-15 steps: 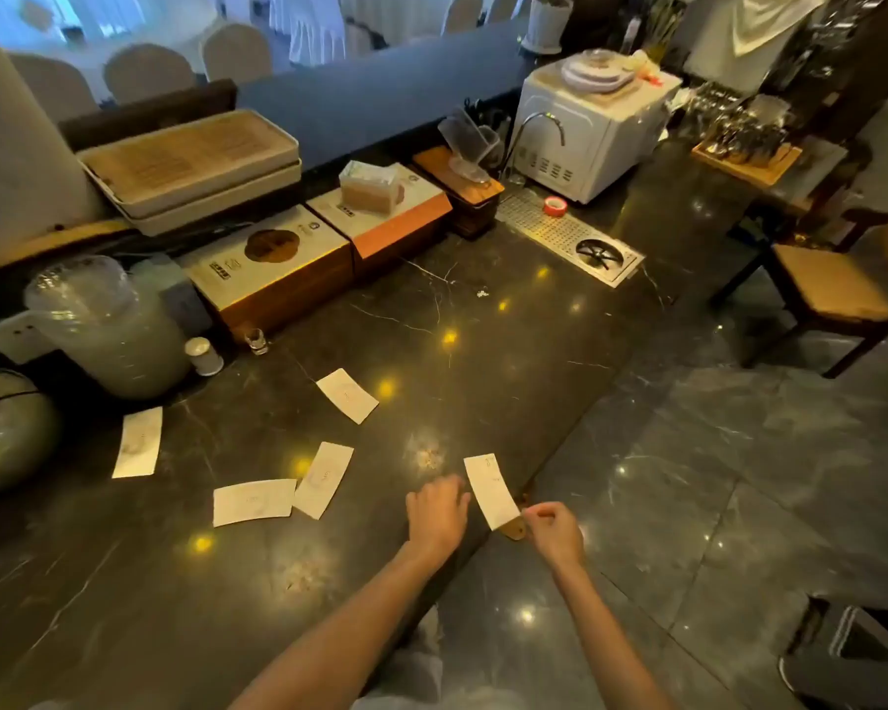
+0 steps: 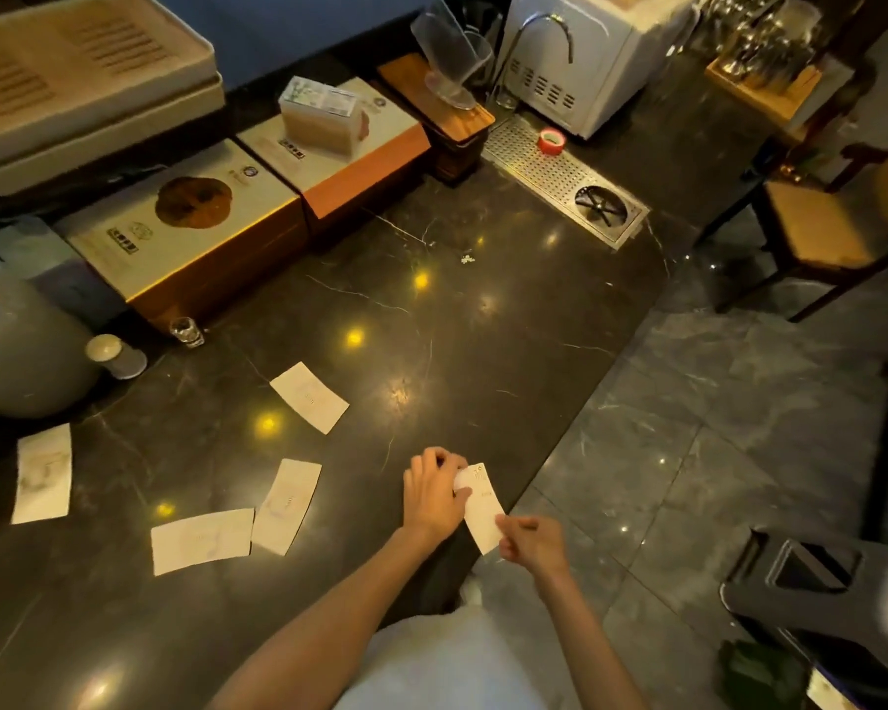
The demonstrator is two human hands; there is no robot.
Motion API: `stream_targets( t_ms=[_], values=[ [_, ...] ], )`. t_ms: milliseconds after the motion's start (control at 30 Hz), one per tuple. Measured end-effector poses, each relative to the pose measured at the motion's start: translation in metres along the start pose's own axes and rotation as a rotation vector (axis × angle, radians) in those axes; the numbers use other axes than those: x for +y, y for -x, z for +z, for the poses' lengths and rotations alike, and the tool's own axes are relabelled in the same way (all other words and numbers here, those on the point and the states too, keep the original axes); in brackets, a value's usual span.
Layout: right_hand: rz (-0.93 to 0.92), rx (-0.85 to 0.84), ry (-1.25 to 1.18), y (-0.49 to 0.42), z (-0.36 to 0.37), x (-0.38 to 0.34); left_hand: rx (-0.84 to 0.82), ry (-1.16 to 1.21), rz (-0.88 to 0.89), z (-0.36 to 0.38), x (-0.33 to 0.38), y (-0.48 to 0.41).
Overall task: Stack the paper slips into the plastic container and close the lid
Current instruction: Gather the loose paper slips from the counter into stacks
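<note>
One white paper slip (image 2: pixel 481 507) sits at the near edge of the dark marble counter (image 2: pixel 457 325), held between both hands. My left hand (image 2: pixel 433 491) grips its far end with curled fingers. My right hand (image 2: pixel 531 543) pinches its near end. Several more slips lie flat on the counter: one (image 2: pixel 308 397) in the middle, two overlapping (image 2: pixel 285 506) (image 2: pixel 202 540) to the left, and one (image 2: pixel 43 473) at the far left. A clear plastic container (image 2: pixel 324 115) with a lid stands on an orange-sided box at the back.
Two flat boxes (image 2: pixel 191 238) (image 2: pixel 360 161) line the back of the counter, with stacked trays (image 2: pixel 88 79) behind. A large jar (image 2: pixel 21 340), a small shot glass (image 2: pixel 187 332), a metal drain grate (image 2: pixel 560 176) with red tape, and a white appliance (image 2: pixel 585 58) stand around. Chair (image 2: pixel 816 222) at right.
The slip has come off the counter edge; my left hand now grips its far end, where before it rested beside it. The camera has tilted closer to the counter.
</note>
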State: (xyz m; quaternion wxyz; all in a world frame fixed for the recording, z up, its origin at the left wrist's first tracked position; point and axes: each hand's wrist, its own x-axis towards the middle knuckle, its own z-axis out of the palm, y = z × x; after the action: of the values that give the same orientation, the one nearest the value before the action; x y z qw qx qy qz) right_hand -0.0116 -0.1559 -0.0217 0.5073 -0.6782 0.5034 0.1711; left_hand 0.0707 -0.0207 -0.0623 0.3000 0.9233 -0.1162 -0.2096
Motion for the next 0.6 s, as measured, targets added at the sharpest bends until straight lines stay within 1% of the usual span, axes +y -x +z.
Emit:
stream_targets(
  t_ms=[33,67,167,200,267,300,367,433,500,600],
  values=[
    [-0.002,-0.021,-0.007,0.004,0.000,-0.004,0.007,0.105,-0.047,-0.003,-0.003,0.000],
    [-0.010,-0.047,-0.021,0.009,0.001,-0.010,0.013,0.260,-0.091,-0.008,-0.005,0.001],
    [-0.054,-0.140,-0.061,0.024,0.015,-0.034,0.049,0.946,-0.243,-0.032,-0.013,0.011],
    [-0.070,-0.170,-0.069,0.029,0.023,-0.043,0.076,1.105,-0.311,-0.040,-0.016,0.015],
    [-0.105,-0.243,-0.064,0.039,0.044,-0.062,0.134,1.307,-0.439,-0.058,-0.024,0.021],
    [-0.126,-0.287,-0.060,0.043,0.056,-0.071,0.156,1.424,-0.464,-0.067,-0.030,0.022],
    [-0.166,-0.391,-0.045,0.053,0.082,-0.086,0.190,1.686,-0.407,-0.084,-0.043,0.025],
    [-0.201,-0.484,0.010,0.060,0.109,-0.096,0.242,1.805,-0.363,-0.102,-0.057,0.031],
    [-0.236,-0.559,0.140,0.065,0.135,-0.107,0.343,1.814,-0.369,-0.119,-0.074,0.041],
    [-0.318,-0.568,0.298,0.062,0.169,-0.128,0.534,1.777,-0.438,-0.140,-0.103,0.060]
  ],
)
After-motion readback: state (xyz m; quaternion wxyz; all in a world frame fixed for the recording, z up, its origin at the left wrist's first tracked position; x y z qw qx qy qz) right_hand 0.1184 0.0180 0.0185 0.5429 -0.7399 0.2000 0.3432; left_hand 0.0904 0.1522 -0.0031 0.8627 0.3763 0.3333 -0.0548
